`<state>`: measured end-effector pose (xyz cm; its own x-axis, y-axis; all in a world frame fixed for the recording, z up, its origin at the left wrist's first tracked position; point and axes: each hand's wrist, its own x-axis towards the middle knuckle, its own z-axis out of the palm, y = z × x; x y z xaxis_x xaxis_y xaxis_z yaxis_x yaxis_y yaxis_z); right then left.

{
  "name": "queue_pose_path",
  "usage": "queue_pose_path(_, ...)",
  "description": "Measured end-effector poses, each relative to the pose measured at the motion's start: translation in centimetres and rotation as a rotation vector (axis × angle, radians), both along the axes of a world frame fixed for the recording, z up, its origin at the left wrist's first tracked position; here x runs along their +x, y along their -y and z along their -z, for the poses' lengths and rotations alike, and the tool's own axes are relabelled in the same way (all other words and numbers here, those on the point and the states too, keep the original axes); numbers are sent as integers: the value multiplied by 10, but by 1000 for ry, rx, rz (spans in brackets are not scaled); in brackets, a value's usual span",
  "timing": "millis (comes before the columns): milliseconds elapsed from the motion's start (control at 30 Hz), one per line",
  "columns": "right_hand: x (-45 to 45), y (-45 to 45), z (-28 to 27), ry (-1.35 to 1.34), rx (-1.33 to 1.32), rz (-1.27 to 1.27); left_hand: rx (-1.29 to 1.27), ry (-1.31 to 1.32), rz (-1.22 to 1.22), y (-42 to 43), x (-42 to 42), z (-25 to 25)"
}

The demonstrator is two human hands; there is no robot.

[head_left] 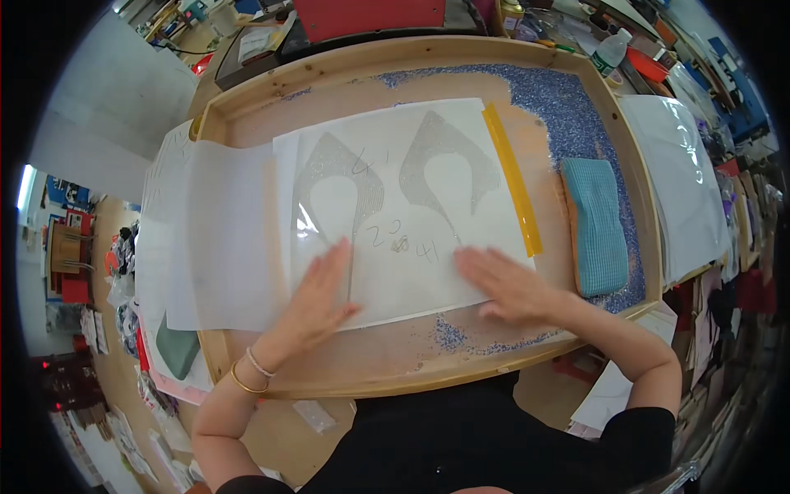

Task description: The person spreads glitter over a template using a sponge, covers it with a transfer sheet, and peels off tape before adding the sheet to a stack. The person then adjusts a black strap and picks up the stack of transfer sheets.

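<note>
A white sheet [411, 284] lies in a shallow wooden tray [395, 380]. On it are two dotted, curved, pointed shapes, the left shape [321, 173] and the right shape [432, 152], with handwritten numbers around them. My left hand [325, 288] rests on the sheet's lower left part, fingers stretched out and thumb apart. Flat near the lower right part lies my right hand [506, 284], fingers extended, holding nothing. A yellow tape strip [514, 181] runs along the sheet's right edge. Translucent film [226, 239] extends from the sheet's left side over the tray wall.
Tiny blue beads [559, 95] are spread along the tray's top and right, with a smaller patch [451, 333] at the front. A blue cloth-covered pad [599, 226] lies at the right inside the tray. Beyond are a plastic bottle [611, 53] and plastic-covered sheets [679, 189].
</note>
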<state>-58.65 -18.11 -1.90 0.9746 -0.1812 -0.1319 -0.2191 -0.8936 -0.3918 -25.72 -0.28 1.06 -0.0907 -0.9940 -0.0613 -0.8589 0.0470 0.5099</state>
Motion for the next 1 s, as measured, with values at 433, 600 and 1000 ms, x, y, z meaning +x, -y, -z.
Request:
queue_pose_path(433,251,85,46,278,-303,375,-279,127,-349,49,107,39)
queue_pose_path(600,320,56,50,444,-319,134,-391,-15,-379,53,103,52)
queue_pose_path(1000,248,-103,20,363,-103,-175,-264,-320,-510,51,102,32)
